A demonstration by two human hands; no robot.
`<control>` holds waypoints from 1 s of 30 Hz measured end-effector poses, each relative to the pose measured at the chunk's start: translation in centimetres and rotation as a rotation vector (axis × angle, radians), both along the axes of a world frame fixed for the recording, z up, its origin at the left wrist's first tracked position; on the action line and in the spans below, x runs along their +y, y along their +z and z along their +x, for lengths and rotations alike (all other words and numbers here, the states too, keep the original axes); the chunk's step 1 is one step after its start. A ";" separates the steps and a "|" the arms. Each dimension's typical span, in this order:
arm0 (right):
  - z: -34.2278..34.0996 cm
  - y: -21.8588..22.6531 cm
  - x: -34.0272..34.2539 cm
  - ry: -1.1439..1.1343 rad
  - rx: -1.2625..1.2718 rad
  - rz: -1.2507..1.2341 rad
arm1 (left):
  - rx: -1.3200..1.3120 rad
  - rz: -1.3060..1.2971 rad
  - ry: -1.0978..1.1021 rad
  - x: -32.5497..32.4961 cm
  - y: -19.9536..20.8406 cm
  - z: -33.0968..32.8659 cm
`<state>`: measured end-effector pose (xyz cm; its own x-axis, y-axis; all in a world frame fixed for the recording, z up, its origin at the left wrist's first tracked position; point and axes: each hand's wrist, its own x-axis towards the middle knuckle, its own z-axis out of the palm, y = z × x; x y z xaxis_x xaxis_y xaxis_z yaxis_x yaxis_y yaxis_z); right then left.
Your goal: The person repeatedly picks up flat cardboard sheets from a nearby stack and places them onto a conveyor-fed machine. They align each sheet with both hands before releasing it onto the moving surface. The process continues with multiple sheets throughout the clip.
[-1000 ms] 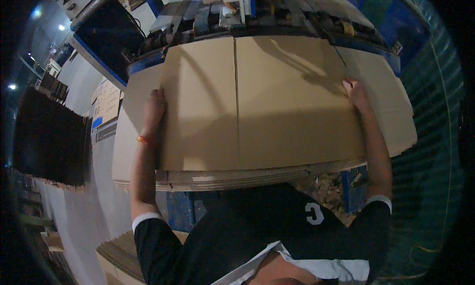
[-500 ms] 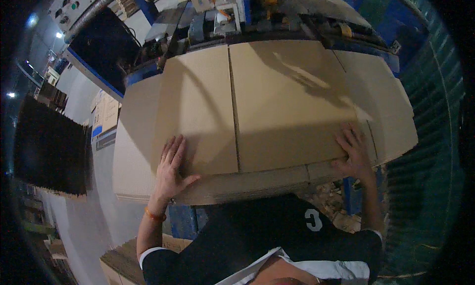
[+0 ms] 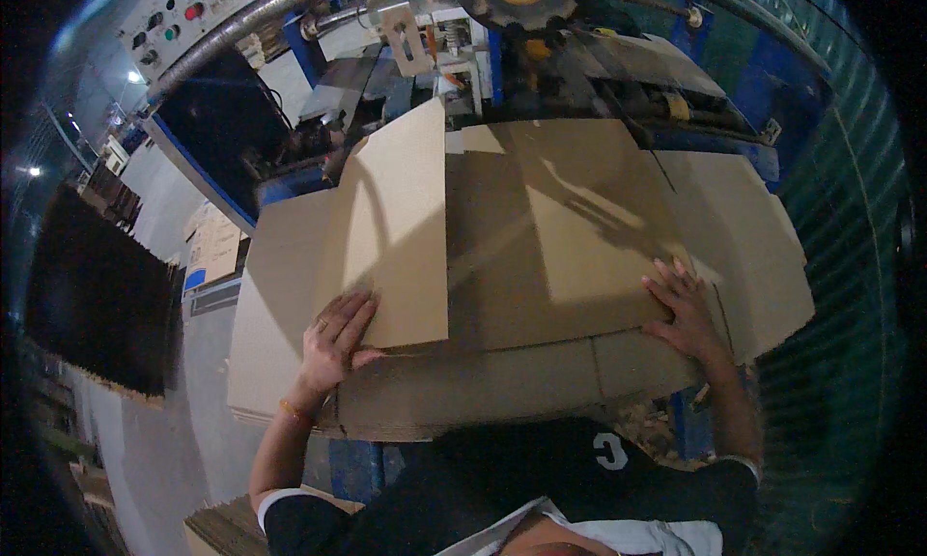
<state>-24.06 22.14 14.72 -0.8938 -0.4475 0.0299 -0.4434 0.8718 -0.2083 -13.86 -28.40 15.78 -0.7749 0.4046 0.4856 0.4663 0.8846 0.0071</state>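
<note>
A brown corrugated cardboard sheet [image 3: 589, 237] lies folded on a stack of flat cardboard [image 3: 463, 387]. Its left panel [image 3: 410, 247] tilts upward, the inner edge standing clear of the sheet and casting a shadow to the right. My left hand [image 3: 333, 343] rests on the near left part of that panel, fingers extended and close together, thumb out along the near edge. On the near right corner of the flat right panel lies my right hand [image 3: 684, 314], fingers spread and thumb apart. Neither hand visibly grips anything.
Beyond the stack stands a blue-framed machine [image 3: 753, 155] with rollers and a dark wheel [image 3: 526, 0]. A button panel [image 3: 179, 20] is at the upper left. Dark stacked cardboard [image 3: 101, 285] stands left, a green corrugated wall [image 3: 840, 363] right. Scraps show below the stack.
The left panel's inner edge has risen from lying flat. The view has shifted, showing more of the machine. Both hands remain on the cardboard, the left fingers now closer together.
</note>
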 end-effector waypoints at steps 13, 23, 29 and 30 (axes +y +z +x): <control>-12.6 -0.4 -5.3 -0.155 0.216 -0.119 | 0.214 -0.008 0.533 -0.6 0.4 -13.9; 0.5 -8.8 20.2 -0.787 0.486 -0.363 | 0.341 0.743 1.480 -4.7 -4.7 10.8; -0.2 -8.0 17.4 -0.913 0.449 -0.566 | 0.284 1.029 1.338 -6.7 -6.0 12.1; 0.0 -7.1 16.1 -0.838 0.525 -0.888 | 0.270 0.989 1.286 -7.3 -5.7 12.1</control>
